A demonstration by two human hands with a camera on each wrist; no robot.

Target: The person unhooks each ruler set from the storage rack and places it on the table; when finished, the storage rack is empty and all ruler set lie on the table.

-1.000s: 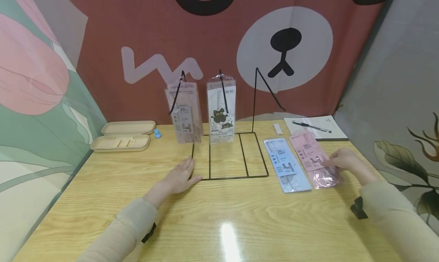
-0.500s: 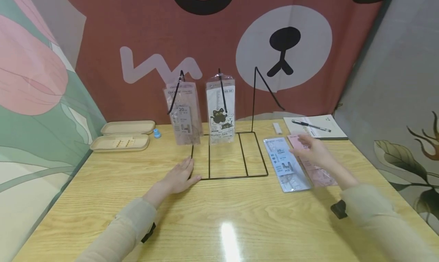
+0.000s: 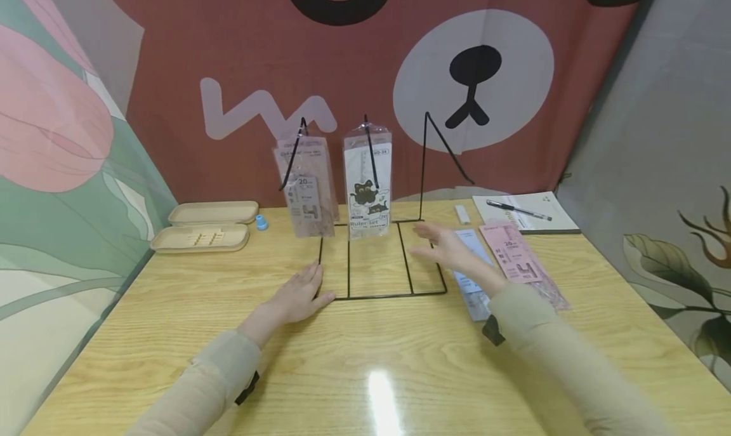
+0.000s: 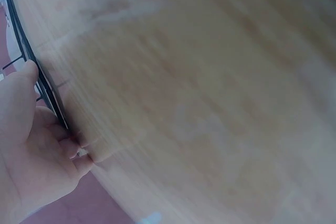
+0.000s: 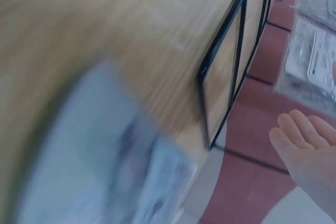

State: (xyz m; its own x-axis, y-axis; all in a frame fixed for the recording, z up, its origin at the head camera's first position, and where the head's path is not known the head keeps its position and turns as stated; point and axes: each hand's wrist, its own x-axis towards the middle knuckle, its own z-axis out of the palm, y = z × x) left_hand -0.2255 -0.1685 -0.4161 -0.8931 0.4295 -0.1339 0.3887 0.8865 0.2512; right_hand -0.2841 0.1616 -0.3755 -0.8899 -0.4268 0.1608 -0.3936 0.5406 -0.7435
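A black wire display rack (image 3: pixel 371 296) stands on the table with three slanting hooks. Pink packaged ruler sets (image 3: pixel 313 195) hang on its left hook, and a white ruler set with black cats (image 3: pixel 365 217) hangs on the middle one. Nothing hangs on the right hook. My left hand (image 3: pixel 297 296) rests at the front left corner of the base, fingers along the side bar. Over the base's right side reaches my right hand (image 3: pixel 448 249), fingers extended and holding nothing. Its forearm partly covers a blue ruler set (image 3: pixel 478 306) lying beside the rack; a pink ruler set (image 3: pixel 516 252) lies right of that.
A beige case (image 3: pixel 200 238) lies open at the back left, with a small blue cone-shaped piece (image 3: pixel 261 222) beside it. Behind the loose packs are a white eraser-like block (image 3: pixel 462 214) and a notebook (image 3: pixel 556 217) with a pen (image 3: pixel 518 210) on it.
My right hand has left the pink ruler set on the table and moved left, past the blue one, to the rack. My left hand has stayed at the rack's corner.
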